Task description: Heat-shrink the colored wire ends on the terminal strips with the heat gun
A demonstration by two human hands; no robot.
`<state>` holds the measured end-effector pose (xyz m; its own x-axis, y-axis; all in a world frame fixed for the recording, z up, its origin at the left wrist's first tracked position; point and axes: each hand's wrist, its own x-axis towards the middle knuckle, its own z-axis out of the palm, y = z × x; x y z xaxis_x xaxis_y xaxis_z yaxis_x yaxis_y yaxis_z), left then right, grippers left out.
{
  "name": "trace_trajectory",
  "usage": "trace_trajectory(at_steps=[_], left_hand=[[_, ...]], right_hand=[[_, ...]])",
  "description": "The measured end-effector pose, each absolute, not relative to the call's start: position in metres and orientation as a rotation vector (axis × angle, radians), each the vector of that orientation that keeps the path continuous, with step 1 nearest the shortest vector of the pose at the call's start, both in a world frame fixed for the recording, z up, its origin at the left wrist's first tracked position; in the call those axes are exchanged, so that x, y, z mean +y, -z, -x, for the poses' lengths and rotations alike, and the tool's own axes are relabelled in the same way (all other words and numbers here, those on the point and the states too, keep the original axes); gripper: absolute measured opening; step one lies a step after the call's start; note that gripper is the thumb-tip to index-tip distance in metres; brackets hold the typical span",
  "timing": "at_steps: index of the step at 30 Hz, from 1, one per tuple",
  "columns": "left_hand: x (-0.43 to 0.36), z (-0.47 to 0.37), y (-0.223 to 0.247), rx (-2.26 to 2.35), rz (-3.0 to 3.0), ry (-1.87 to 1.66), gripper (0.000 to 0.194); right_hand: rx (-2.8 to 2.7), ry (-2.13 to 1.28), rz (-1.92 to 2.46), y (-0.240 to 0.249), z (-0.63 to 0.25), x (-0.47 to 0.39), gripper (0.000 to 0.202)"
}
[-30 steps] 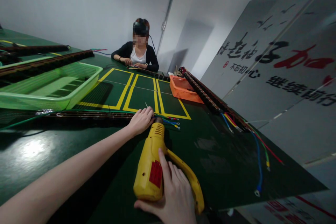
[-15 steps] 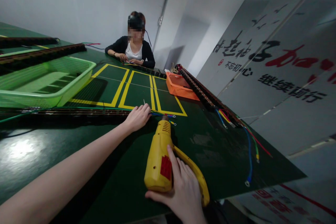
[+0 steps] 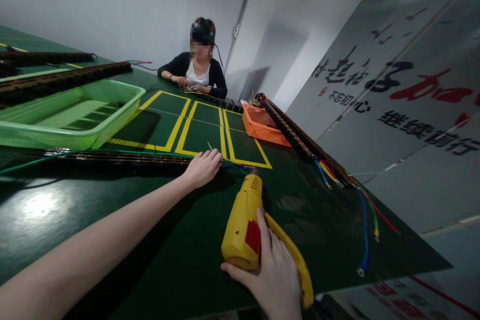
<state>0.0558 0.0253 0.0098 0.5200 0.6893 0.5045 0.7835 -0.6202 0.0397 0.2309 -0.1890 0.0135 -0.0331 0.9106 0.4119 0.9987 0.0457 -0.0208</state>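
Note:
My right hand (image 3: 275,272) is wrapped around a yellow heat gun (image 3: 240,227) with a red patch on its side. Its nozzle points away from me, close to the ends of several thin coloured wires (image 3: 235,164). My left hand (image 3: 204,167) is closed on those wires where they leave a long dark strip (image 3: 127,161); the fingertips are mostly hidden. A thin pale piece sticks up beside the left fingers. The nozzle partly covers the wire tips, so I cannot tell whether it touches them.
A green basket (image 3: 93,135) stands at the left, with more dark strips (image 3: 67,76) across and behind it. An orange basket (image 3: 264,132) and a strip with lugged wires (image 3: 363,235) lie at the right. Across the green table (image 3: 300,240), a person (image 3: 198,72) works with both hands.
The heat gun has moved right along the wires, its nozzle now over the tips that showed beside it before. My left hand keeps its hold. The whole view has shifted slightly.

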Motion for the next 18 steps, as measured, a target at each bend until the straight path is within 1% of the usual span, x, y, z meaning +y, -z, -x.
trace_trajectory(at_steps=[11, 18], left_hand=[[0.029, -0.055, -0.006, -1.226, 2.579, 0.779, 0.025], [0.030, -0.054, -0.007, -1.221, 2.598, 0.782, 0.025]], right_hand=[[-2.063, 0.269, 1.791, -0.012, -0.181, -0.182, 0.120], [-2.085, 0.229, 1.738, -0.010, -0.174, -0.182, 0.122]])
